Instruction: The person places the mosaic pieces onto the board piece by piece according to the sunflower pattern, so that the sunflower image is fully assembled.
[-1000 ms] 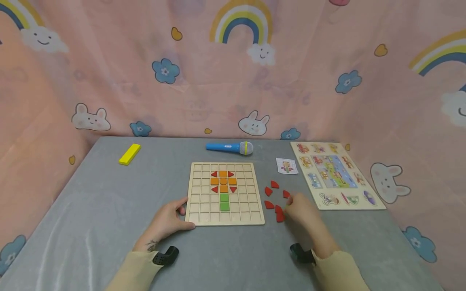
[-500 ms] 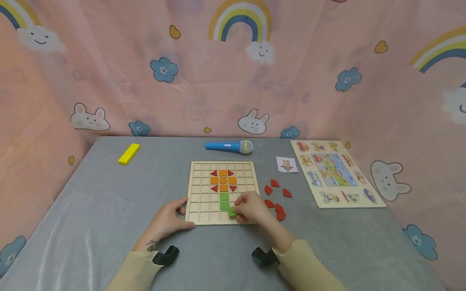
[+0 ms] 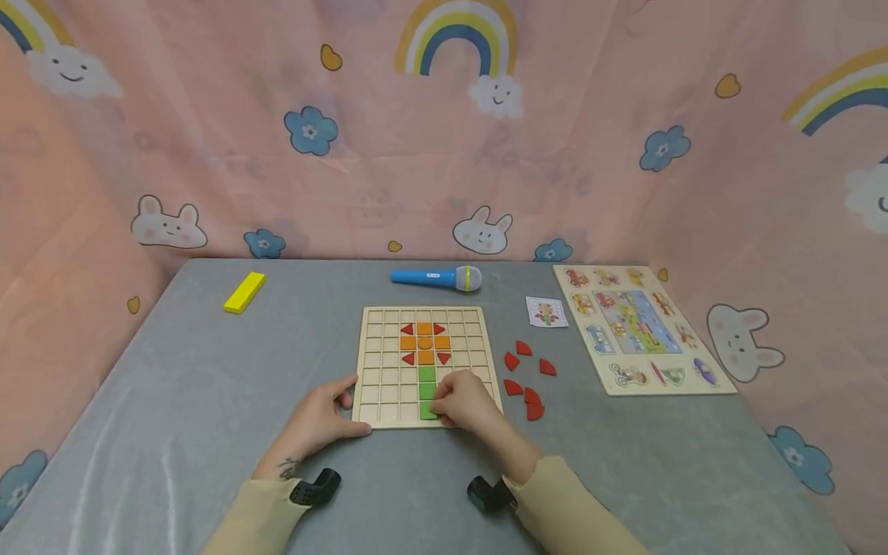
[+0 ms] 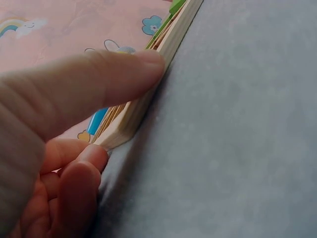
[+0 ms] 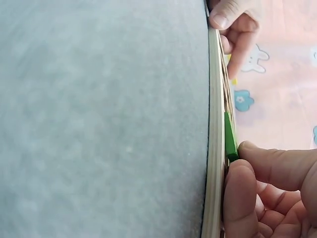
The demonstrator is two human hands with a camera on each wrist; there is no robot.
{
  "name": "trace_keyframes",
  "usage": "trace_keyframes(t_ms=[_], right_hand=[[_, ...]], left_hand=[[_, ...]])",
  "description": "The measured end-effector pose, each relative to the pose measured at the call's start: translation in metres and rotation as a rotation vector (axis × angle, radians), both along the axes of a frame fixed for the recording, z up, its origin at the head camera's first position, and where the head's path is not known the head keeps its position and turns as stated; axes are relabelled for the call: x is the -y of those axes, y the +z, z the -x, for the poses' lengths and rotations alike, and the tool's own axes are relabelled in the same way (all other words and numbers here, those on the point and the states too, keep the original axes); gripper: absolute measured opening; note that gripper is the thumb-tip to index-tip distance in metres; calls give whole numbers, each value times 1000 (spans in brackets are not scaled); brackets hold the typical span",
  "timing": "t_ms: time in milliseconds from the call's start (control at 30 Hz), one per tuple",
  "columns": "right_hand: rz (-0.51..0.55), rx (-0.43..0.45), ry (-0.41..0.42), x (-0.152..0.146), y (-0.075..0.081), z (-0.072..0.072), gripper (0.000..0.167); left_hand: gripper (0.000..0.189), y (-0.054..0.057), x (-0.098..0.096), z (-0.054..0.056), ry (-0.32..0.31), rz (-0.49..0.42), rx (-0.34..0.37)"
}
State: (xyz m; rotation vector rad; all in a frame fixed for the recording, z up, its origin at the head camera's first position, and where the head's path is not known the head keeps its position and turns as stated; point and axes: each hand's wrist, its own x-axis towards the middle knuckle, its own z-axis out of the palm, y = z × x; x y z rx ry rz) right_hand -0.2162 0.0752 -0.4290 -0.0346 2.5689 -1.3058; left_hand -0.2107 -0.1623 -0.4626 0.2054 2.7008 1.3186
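Observation:
A wooden grid board (image 3: 385,381) lies in front of me, with orange tiles (image 3: 425,357) in a cross, one of them round at the centre. Small red triangles (image 3: 444,358) sit about the cross. Below it runs a column of green square tiles (image 3: 426,375). My left hand (image 3: 319,416) holds the board's near left corner, thumb along the front edge and fingers at the side. Between thumb and finger, my right hand (image 3: 468,401) pinches a green square tile (image 5: 231,141), tilted slightly at the bottom of the column in the right wrist view.
Several red quarter-round pieces (image 3: 513,387) lie right of the board. Behind them is a small picture card (image 3: 546,313), with a wooden picture puzzle (image 3: 597,378) farther right. A blue toy microphone (image 3: 425,277) lies at the back, and a yellow block (image 3: 245,293) at the back left.
My right hand has moved left from beside the red pieces onto the board, bringing a green square tile to the column's lower end. The left hand has stayed at the corner.

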Motion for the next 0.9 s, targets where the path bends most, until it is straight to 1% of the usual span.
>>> trace_keyframes(t_ms=[133,200,267,333,400,467,500,567,633,733,833,900], right_hand=[[-34,-34,8,1,0,1,9],[-71,-59,6,-1,3,2,9],[-114,-76,-20,-8,9,7,8],[-175,-101,-64,-19,18,15,9],[-256,-134,-115,-36,25,26,14],[-327,-140,-166,-54,30,38,20],[-362,-136,-182,-64,31,44,21],[-450,-125,-201,-80,29,55,21],[-521,-91,-203,-94,24,63,20],[-640,-50,-187,-107,17,71,19],[-685,-21,-180,-112,10,74,19],[-680,-21,-179,-112,8,75,16]], left_hand=[[90,0,0,0,4,-4,-2],[90,0,0,0,6,2,-1],[90,0,0,0,6,7,-1],[90,0,0,0,4,7,1],[90,0,1,0,3,4,3],[90,1,1,0,1,1,1],[90,2,1,0,-1,0,-2],[90,2,1,-1,-2,-1,-5],[90,3,1,-1,-4,0,-8],[90,3,1,-1,0,1,-4],[89,3,0,-1,3,0,0],[89,3,0,-1,6,-3,3]])
